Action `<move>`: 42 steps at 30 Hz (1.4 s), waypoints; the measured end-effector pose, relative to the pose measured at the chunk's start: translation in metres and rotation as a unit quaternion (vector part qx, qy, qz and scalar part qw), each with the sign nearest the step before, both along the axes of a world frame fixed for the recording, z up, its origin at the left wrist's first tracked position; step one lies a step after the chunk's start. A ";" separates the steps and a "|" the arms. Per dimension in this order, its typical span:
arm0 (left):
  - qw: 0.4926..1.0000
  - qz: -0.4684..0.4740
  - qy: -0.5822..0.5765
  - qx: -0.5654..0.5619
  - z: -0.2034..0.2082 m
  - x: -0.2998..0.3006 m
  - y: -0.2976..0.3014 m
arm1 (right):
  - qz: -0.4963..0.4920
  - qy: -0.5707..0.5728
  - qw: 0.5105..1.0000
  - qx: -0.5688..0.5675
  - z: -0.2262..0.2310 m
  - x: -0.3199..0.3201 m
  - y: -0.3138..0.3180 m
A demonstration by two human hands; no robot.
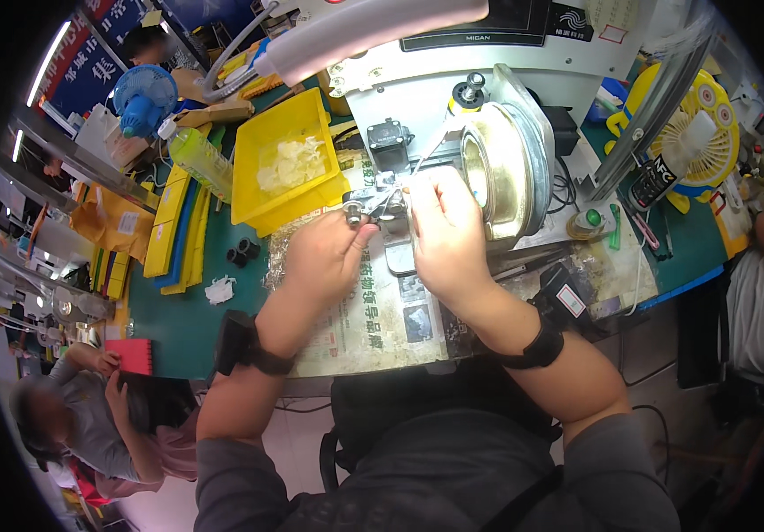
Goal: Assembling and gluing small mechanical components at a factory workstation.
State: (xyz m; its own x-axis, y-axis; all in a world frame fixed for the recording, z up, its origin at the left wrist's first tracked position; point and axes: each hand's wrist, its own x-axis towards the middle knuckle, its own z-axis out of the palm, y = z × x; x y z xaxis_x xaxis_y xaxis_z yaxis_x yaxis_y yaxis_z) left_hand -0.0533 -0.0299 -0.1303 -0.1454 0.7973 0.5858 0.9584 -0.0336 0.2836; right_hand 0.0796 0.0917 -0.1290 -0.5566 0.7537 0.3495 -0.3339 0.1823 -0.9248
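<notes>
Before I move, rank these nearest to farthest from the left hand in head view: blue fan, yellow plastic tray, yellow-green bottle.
1. Yellow plastic tray: just up-left of the left hand.
2. Yellow-green bottle: left, beyond the tray.
3. Blue fan: farthest, upper left.

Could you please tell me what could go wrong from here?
The right hand is close beside the metal wheel; if the wheel turns, the hand might get scraped. The left hand is near the yellow bin, so a bump could perhaps spill its white scraps.
</notes>
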 end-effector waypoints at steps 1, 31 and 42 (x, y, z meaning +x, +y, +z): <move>1.000 -0.003 -0.003 -0.003 0.001 0.000 0.000 | -0.001 0.000 1.000 -0.001 -0.001 -0.001 0.000; 0.998 0.003 -0.049 0.032 0.023 0.066 0.008 | 0.059 0.007 0.997 0.041 -0.009 0.152 0.038; 0.988 0.027 -0.151 -0.018 0.048 0.025 -0.054 | 0.049 0.198 0.935 -0.289 0.022 0.140 0.147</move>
State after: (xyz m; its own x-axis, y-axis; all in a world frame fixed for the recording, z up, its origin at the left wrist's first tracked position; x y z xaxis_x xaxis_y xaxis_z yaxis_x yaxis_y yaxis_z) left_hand -0.0280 -0.0842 -0.0828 -0.3522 0.8027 0.4813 0.8300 0.0303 0.5569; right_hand 0.2193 0.2384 -0.1074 -0.5461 0.8326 0.0925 -0.6596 -0.3593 -0.6602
